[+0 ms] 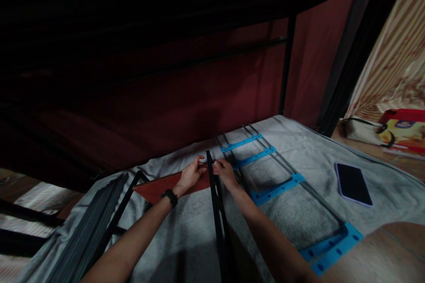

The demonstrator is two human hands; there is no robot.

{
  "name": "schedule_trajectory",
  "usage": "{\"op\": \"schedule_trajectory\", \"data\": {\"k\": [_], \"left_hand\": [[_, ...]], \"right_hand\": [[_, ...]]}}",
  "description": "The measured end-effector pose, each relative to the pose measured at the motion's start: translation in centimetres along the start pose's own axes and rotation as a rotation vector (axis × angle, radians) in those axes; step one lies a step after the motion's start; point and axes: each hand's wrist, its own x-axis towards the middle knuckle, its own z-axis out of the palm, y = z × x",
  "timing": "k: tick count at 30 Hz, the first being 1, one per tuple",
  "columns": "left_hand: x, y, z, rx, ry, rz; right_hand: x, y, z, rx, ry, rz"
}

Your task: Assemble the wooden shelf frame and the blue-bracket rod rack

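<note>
A flat reddish-brown board (199,186) lies across between a black metal bar (215,216) and another black frame piece (128,199). My left hand (190,176), with a dark band on its wrist, is closed over the board's end, close to the bar. On the bar's other side, the fingers of my right hand (226,173) are pinched together against it. A tiny bright glint shows at those fingertips, too small to name. The blue-and-grey rack (262,196), made of blue plates on thin rods, lies just right of the bar.
Everything rests on a grey blanket (318,159). A phone (353,184) lies at the right. Dark grey strips (89,225) are stacked at the left. Behind stands a dark red panel (199,97) with black edging. A red and yellow package (407,130) sits far right.
</note>
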Motion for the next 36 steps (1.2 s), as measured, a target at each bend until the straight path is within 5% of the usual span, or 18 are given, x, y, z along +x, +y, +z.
{"op": "schedule_trajectory", "data": {"k": [9,20,26,36], "left_hand": [[0.4,0.2,-0.9,0.172,-0.133,0.009],[0.5,0.4,-0.9,0.245,-0.148,0.009],[0.3,0.2,-0.7,0.242,-0.136,0.031],[0.1,0.5,-0.6,0.237,-0.125,0.037]], "right_hand": [[0.0,-0.4,-0.2,-0.232,-0.017,-0.035],[-0.6,-1.5,0.3,-0.616,0.045,-0.117],[-1.5,-1.3,0.3,-0.560,0.142,-0.185],[-0.7,-2.0,0.0,-0.725,0.082,-0.195]]}}
